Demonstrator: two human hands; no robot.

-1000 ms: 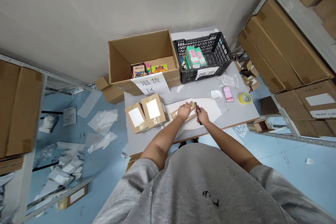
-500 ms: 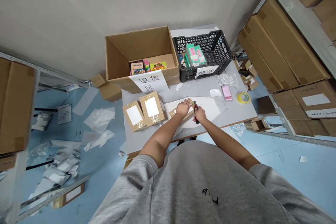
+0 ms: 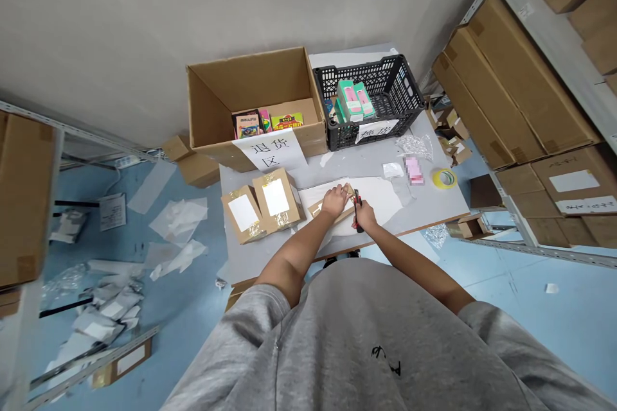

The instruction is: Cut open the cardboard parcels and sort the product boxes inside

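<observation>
My left hand (image 3: 333,199) is closed over a small, narrow cardboard box (image 3: 342,212) that lies on white paper (image 3: 380,204) in front of me. Clear tape shows on this box near my fingers. In my right hand (image 3: 366,214) is a black and red utility knife (image 3: 357,212), held upright against the box's right end. Whether its blade is in the cardboard I cannot tell. Left of my hands, two taped cardboard boxes (image 3: 276,199) with white labels stand side by side.
At the table's back are a big open carton (image 3: 216,148) with colourful packs and a black crate (image 3: 376,135) with green-and-pink boxes. Tape roll (image 3: 444,178), bubble wrap (image 3: 415,146) and a pink packet (image 3: 413,171) lie right. Shelves (image 3: 544,199) with cartons flank the table.
The view has shifted slightly. My right hand has tilted the knife a little and moved it slightly lower along the box's end. My left hand stays on the box.
</observation>
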